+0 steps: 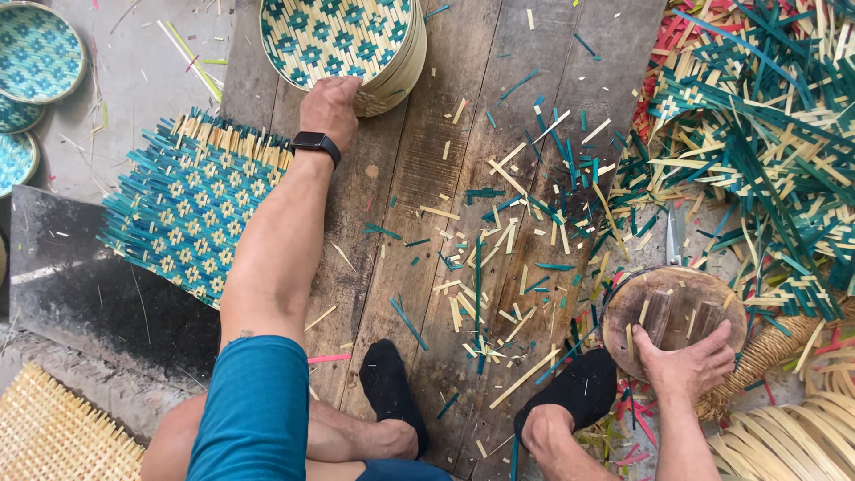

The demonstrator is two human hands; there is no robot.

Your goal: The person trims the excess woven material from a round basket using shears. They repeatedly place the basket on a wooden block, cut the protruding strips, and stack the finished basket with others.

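Knees and black-socked feet sit closest to the lens, person seated on wooden floor planks littered w/ teal and pale bamboo offcuts. Left hand is stretched fwd, fingers curled down over the rim of a stack of round woven trays at the top edge, teal-and-cream pattern; grip looks closed on the near rim, tho fingertips are hidden so can't tell how firm. Black smartwatch on that wrist. Just left of the forearm lies a flat woven mat, same colours, untrimmed strip ends sticking out. Right hand rests fingers-down on the near edge of a round wooden block, partly closed over it, nothing else held. A blade lies just beyond the block, touching or nearly so. Big heap of loose teal strips to the right; finished trays far left. Risks, as I judge: pulling the stack by one rim could tip or fan the trays apart; right hand is near that blade, so a careless reach could catch the edge; sharp splinters underfoot could jab thru socks.
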